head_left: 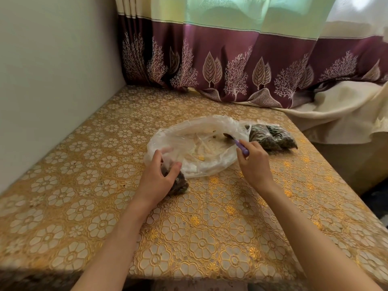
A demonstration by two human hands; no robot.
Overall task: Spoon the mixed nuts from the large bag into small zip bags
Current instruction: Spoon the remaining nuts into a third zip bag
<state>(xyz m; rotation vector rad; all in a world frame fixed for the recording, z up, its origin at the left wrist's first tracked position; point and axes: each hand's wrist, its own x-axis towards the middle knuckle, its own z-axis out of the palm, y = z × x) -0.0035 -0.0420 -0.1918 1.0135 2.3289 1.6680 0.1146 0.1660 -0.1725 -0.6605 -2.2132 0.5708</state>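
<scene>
On the table under a gold floral lace tablecloth, the large clear plastic bag lies spread open and nearly empty, a few nut pieces left inside. The left hand curls around a small clear zip bag of dark mixed nuts at the large bag's near edge. The right hand grips a purple-handled spoon, its bowl inside the large bag. Two filled zip bags lie just beyond, beside a maroon leaf-patterned curtain.

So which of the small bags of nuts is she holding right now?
The small bag at the near edge of the large bag, gripped by the left hand. The other filled bags lie untouched beyond the right hand.
</scene>
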